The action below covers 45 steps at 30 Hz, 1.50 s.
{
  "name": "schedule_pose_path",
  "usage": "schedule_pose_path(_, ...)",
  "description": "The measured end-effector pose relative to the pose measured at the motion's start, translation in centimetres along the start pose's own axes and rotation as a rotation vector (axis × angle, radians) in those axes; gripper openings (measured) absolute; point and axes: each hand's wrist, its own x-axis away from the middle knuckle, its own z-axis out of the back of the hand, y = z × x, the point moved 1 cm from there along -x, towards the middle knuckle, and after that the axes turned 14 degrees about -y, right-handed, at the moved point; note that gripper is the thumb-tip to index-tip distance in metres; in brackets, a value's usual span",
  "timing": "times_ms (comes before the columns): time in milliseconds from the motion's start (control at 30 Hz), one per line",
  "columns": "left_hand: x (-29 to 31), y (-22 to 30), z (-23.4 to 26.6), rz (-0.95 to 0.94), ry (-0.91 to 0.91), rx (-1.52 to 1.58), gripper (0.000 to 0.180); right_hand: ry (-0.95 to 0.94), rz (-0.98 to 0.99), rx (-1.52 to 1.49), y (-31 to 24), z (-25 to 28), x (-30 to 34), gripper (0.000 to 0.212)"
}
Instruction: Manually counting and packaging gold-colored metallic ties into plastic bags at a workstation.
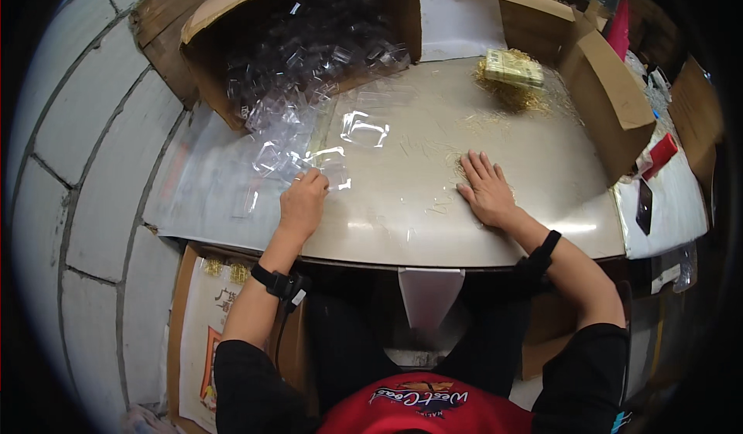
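perhaps steadying thin gold pieces [457, 171], right hand [488, 192] flat on table [534, 155], grip wide; left hand [304, 199] curls at clear cases [334, 172], hold unclear.

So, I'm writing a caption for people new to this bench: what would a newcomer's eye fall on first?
Probably the large brown cardboard box at upper left, spilling clear plastic pieces onto the beige tabletop. Next, the tangle of thin gold strands at upper right, topped by a pale yellow rectangular block. Nearer, the bare left hand is at the plastic pieces' edge, while the bare right hand lies flat beside loose gold strands.
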Motion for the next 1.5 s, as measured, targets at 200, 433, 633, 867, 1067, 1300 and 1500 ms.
schedule_pose_path(200,4.5,5.2,2.9,-0.072,0.132,0.463,0.008,0.092,-0.055,-0.098,-2.2,-1.7,5.4,0.062)
schedule_pose_path(433,12.3,12.6,2.7,-0.162,0.042,0.846,0.019,0.443,0.228,-0.588,-9.8,1.4,13.2,0.039)
schedule_pose_path(633,15.4,17.4,0.5,-0.275,0.128,1.001,0.009,0.227,0.265,-0.997,-12.6,-3.1,16.5,0.020)
schedule_pose_path(867,18.8,19.0,-3.6,0.281,-0.239,2.232,0.039,0.577,0.199,-1.074,-16.2,-7.9,20.1,0.011)
schedule_pose_path(1067,23.8,14.7,-4.8,0.488,-0.373,1.885,0.029,0.657,-0.002,-0.481,-6.4,-5.9,19.1,0.042)
schedule_pose_path(1300,25.9,15.9,-14.6,0.481,-0.892,1.958,0.051,0.259,0.081,-0.215,-5.8,-4.9,10.6,0.054)
schedule_pose_path(1500,24.3,17.9,-18.2,0.386,-0.806,2.353,0.046,0.213,-0.041,-0.161,-16.5,-7.7,13.9,0.057)
